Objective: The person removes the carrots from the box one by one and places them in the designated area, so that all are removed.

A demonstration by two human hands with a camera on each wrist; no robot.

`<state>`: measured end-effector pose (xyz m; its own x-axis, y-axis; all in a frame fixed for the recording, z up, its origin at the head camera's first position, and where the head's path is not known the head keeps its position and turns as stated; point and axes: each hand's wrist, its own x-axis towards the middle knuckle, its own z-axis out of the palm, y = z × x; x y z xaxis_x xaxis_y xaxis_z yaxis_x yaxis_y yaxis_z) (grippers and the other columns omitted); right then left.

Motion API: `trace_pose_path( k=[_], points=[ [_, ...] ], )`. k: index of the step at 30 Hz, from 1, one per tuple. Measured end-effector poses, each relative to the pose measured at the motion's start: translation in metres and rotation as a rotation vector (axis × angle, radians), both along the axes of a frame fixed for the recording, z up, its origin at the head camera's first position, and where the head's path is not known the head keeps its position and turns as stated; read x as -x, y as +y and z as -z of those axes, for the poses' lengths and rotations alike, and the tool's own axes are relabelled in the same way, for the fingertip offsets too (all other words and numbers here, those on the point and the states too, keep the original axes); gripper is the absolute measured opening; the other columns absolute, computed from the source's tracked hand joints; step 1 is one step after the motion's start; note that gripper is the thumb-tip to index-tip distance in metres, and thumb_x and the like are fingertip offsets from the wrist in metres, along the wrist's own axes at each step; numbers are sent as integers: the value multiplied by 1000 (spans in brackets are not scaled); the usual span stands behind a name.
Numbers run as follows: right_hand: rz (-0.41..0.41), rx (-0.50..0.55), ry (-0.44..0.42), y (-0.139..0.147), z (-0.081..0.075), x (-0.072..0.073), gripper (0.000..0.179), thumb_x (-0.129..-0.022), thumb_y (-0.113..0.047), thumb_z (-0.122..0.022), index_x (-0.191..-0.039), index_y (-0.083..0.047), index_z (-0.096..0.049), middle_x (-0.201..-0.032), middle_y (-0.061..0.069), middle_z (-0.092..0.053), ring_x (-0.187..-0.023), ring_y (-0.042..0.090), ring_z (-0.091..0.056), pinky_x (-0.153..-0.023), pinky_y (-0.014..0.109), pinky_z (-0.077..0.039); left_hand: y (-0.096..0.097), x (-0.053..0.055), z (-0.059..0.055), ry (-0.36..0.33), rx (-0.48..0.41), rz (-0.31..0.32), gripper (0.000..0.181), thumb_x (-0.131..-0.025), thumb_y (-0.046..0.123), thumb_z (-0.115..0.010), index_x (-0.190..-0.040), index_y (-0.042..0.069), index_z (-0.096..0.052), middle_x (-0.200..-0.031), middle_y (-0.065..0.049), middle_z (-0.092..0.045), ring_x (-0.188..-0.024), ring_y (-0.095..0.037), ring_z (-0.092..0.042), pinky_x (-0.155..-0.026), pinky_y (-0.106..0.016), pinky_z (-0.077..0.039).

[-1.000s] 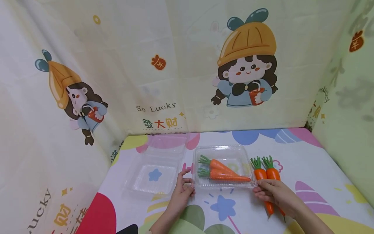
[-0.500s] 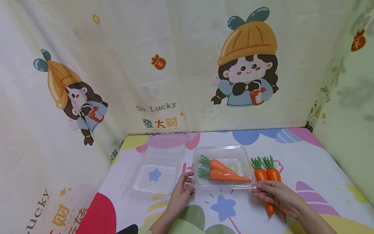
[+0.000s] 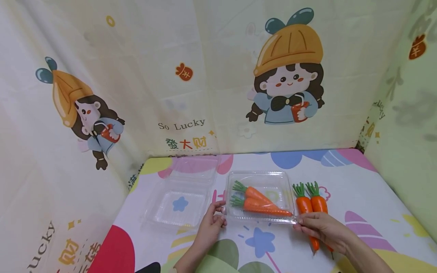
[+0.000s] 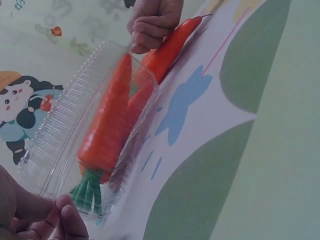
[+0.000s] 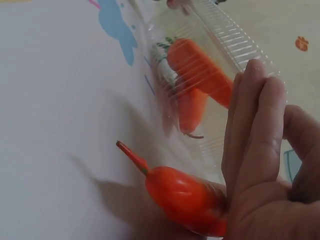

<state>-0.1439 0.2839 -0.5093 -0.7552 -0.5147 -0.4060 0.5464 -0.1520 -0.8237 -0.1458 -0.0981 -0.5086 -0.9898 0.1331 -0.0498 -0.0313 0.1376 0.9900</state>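
Observation:
A clear plastic clamshell box (image 3: pixel 261 220) holds two orange carrots (image 3: pixel 257 195) with green tops. It is at the middle of the table, its lid over the carrots. My left hand (image 3: pixel 209 227) pinches its front left corner between thumb and finger, as the left wrist view shows at the box edge (image 4: pixel 45 175). At the front right corner, my right hand (image 3: pixel 324 229) grips the rim with thumb and fingers. Beneath and behind the right hand lie two more carrots (image 3: pixel 319 203), partly covered by it. Whether the box touches the table cannot be told.
A second clear clamshell box (image 3: pixel 160 218) lies open on the left, its lid folded back and no carrots inside. Patterned cloth walls (image 3: pixel 218 76) enclose the table (image 3: pixel 286 242) at the back and sides. A black object (image 3: pixel 150 267) shows at the bottom edge.
The box and both hands have shifted slightly, with the front edge of the box a little nearer to me. Both hands keep hold of its corners, and the loose carrots stay in place.

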Motion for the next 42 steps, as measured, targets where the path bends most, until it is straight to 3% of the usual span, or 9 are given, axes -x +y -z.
trace_pose_path(
  k=[5, 9, 15, 20, 23, 27, 31, 38, 42],
  points=[
    [-50, 67, 26, -2, -1, 1, 26, -108, -16, -53, -118, -4, -74, -107, 6, -78, -99, 12, -76, -90, 21, -56, 0, -1, 0, 2, 6, -16, 43, -98, -13, -48, -140, -1, -51, -112, -15, -53, -76, -13, -57, -71, -22, -52],
    [-14, 43, 20, -5, -2, 2, 27, -108, -16, -53, -119, -3, -73, -107, 6, -78, -96, 11, -75, -90, 21, -56, 1, -2, 0, -9, 13, -26, 42, -99, -13, -48, -139, 0, -52, -110, -14, -53, -77, -15, -57, -71, -22, -52],
    [44, -186, 84, -8, -5, -2, 33, -105, -23, -61, -121, 5, -68, -102, 7, -77, -91, 16, -76, -85, 25, -59, 2, -2, 1, 27, 60, -13, 44, -99, -12, -48, -140, 3, -51, -109, -14, -55, -80, -20, -61, -74, -25, -56],
    [56, -333, 171, -12, -8, -8, 37, -105, -23, -61, -121, 10, -64, -99, 7, -75, -84, 17, -75, -80, 26, -61, 4, -3, -1, 138, 191, -12, 43, -100, -10, -47, -139, 5, -53, -127, -14, -53, -99, -26, -63, -85, -24, -57],
    [91, -428, 221, -16, -10, -12, 40, -105, -22, -61, -124, 14, -60, -99, 8, -74, -83, 19, -74, -78, 28, -62, 6, -6, -3, 220, 296, -19, 43, -99, -10, -47, -139, 5, -53, -138, -11, -50, -115, -27, -59, -95, -32, -56],
    [169, -692, 324, -26, -15, -17, 46, -99, -28, -70, -124, 10, -64, -95, 6, -74, -78, 18, -73, -72, 25, -61, 9, -8, -5, 309, 375, -28, 46, -98, -11, -47, -142, 3, -51, -148, -10, -49, -134, -28, -52, -105, -47, -51],
    [237, -937, 425, -32, -20, -20, 51, -91, -34, -78, -126, 1, -68, -100, 7, -75, -82, 16, -70, -68, 20, -56, 10, -8, -8, 332, 359, -38, 52, -94, -13, -46, -144, 3, -50, -155, -7, -46, -143, -25, -46, -108, -50, -48],
    [308, -991, 589, -41, -25, -28, 51, -92, -27, -79, -134, -3, -66, -117, 16, -75, -104, 32, -73, -84, 38, -62, 11, -4, -18, 320, 331, -41, 59, -90, -12, -43, -145, 8, -49, -158, 3, -45, -154, -20, -32, -116, -47, -40],
    [329, -1031, 748, -49, -24, -32, 48, -90, -25, -80, -133, -6, -69, -130, 19, -70, -114, 37, -70, -91, 47, -58, 13, 1, -26, 340, 324, -35, 57, -91, -12, -43, -144, 6, -50, -158, 1, -46, -152, -21, -36, -119, -46, -38]
  ],
)
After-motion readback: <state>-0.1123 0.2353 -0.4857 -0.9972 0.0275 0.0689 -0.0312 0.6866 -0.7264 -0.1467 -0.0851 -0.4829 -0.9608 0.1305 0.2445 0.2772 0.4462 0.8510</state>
